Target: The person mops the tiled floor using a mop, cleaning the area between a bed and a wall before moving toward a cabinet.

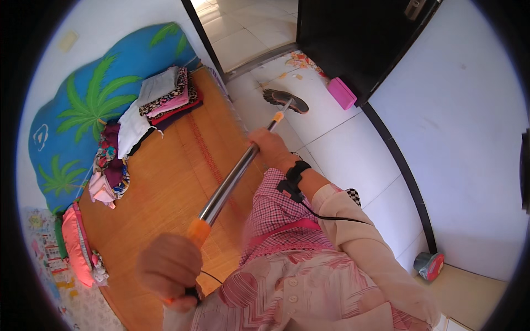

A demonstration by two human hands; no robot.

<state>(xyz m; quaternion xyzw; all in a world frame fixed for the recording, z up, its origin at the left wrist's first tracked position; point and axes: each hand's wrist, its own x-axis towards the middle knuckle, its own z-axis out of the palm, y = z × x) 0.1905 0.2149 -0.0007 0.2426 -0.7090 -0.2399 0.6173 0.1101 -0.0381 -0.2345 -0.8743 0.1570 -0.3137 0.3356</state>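
A mop with a shiny metal pole (232, 182) runs slantwise across the view. My left hand (169, 267), slightly blurred, is wrapped around its orange grip (200, 232) at the near end. Farther down the pole, my right hand (271, 149) is closed around the metal, with a black strap (298, 169) and cable at its wrist. The dark, fringed, oval mop head (285, 100) lies on the white floor tiles (335, 145), close to the doorway.
To the left is a bed with an orange-brown woven mat (165, 190), bearing folded clothes (165, 93), loose garments (109, 165) and a coral pillow (76, 244). A pink box-like object (342, 93) stands by the dark open door (360, 41). A small bin (428, 265) sits lower right.
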